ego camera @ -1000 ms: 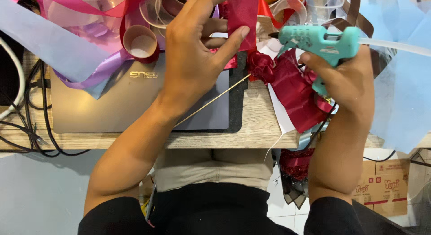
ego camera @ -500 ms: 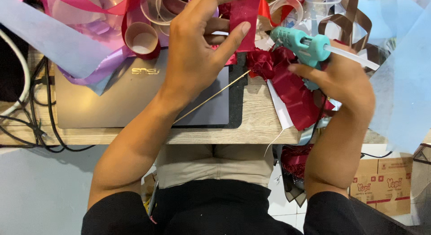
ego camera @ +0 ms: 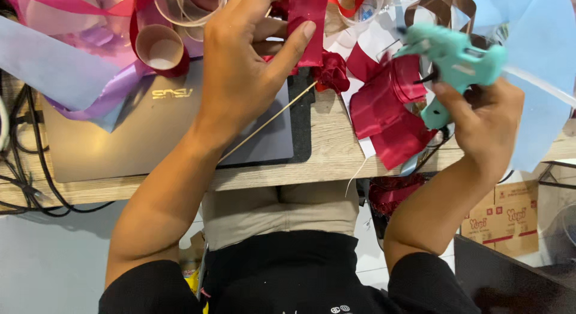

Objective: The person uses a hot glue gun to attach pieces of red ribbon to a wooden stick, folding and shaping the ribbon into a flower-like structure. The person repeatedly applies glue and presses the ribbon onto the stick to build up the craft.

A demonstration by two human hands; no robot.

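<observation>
Ribbon work is in hand: the left hand (ego camera: 240, 68) pinches a strip of red satin ribbon (ego camera: 307, 20) between thumb and fingers, just above a small ribbon rose (ego camera: 331, 72) on a thin wooden skewer (ego camera: 264, 125) that slants across the closed grey laptop (ego camera: 150, 134). The right hand (ego camera: 480, 125) is closed around a teal glue gun (ego camera: 456, 59), finger by the trigger, nozzle toward a folded red ribbon bundle (ego camera: 387, 113). Keeping the strip taut and fingertips clear of the nozzle seems wise.
</observation>
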